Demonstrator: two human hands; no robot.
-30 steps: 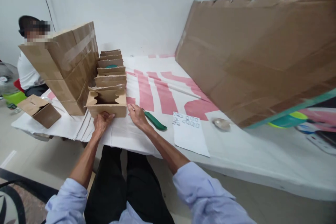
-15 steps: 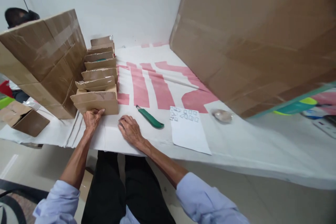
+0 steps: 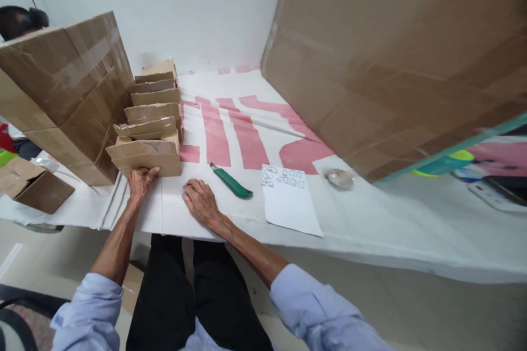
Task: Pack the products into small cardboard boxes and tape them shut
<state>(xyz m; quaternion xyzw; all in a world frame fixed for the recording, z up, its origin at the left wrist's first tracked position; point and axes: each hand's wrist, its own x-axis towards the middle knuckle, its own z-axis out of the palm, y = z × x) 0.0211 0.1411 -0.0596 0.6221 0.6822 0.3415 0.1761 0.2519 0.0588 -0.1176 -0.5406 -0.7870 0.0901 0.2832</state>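
My left hand [image 3: 141, 182] is pressed to the lower front wall of the nearest open cardboard box [image 3: 145, 160]. Its fingers are curled in, the thumb lies along the box, and no grip on the cardboard shows. My right hand [image 3: 201, 202] rests palm down on the white-covered table, fingers loosely stretched out and nothing held. Just right of it lies a green utility knife [image 3: 233, 182], its tip towards the far left. Behind the nearest box, several similar open boxes [image 3: 152, 112] stand in a row. Their contents are mostly hidden.
A taped cardboard stack [image 3: 82, 104] stands left of the row, and a large cardboard panel [image 3: 391, 66] leans at right. A paper with drawn shapes [image 3: 290, 203] and a small clear object [image 3: 340, 178] lie mid-table. Far left are a small carton [image 3: 39, 186] and another person [image 3: 18, 22].
The view has shifted slightly, so most things sit a little further left. Both hands keep their places, the left at the nearest box and the right on the table.
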